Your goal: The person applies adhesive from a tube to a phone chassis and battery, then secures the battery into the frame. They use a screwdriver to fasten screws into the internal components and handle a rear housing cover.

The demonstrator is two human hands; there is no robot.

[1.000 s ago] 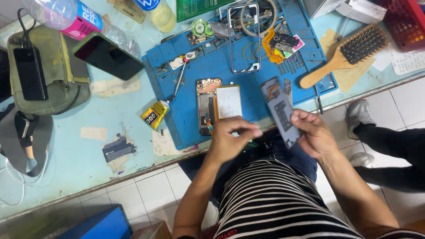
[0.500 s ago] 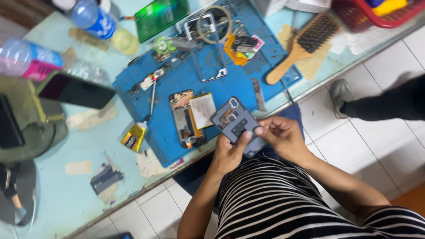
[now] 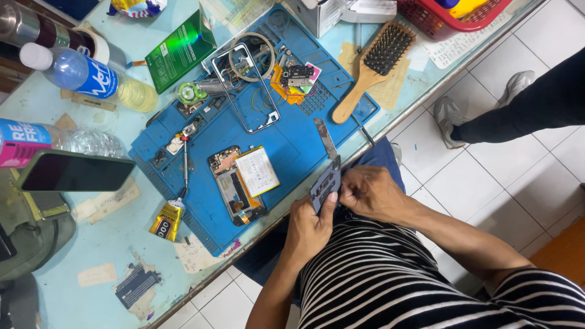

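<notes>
At the far left, around nine o'clock, a dark phone (image 3: 74, 172) lies propped on an olive bag (image 3: 33, 234), with two plastic bottles (image 3: 85, 76) above it at ten o'clock. A small yellow glue tube (image 3: 167, 220) lies on the pale bench (image 3: 97, 244) just off the lower left corner of the blue work mat (image 3: 286, 137). On the mat sits an opened phone body (image 3: 234, 189) with its insides bare and a white-faced battery (image 3: 257, 171) touching its right side; above them, toward twelve o'clock, rests an empty phone frame (image 3: 247, 88), with loose small parts (image 3: 295, 76) just right of it. A wooden hairbrush (image 3: 372, 67) lies at one o'clock, and a red basket (image 3: 448, 15) stands beyond it.

At the bench's near edge, about five o'clock from the mat's centre, the left hand (image 3: 311, 228) pinches a dark phone part (image 3: 325, 186), thumb laid up its face. The right hand (image 3: 372, 194) is curled at the part's right edge, fingertips pressed to it; what they pinch there I cannot tell.

Judging by this, the phone is well stripped: battery out, frame off, parts spread. The held piece is not yet fitted to anything, and reassembly looks wholly undone. Another person's legs (image 3: 524, 103) stand at three o'clock.
</notes>
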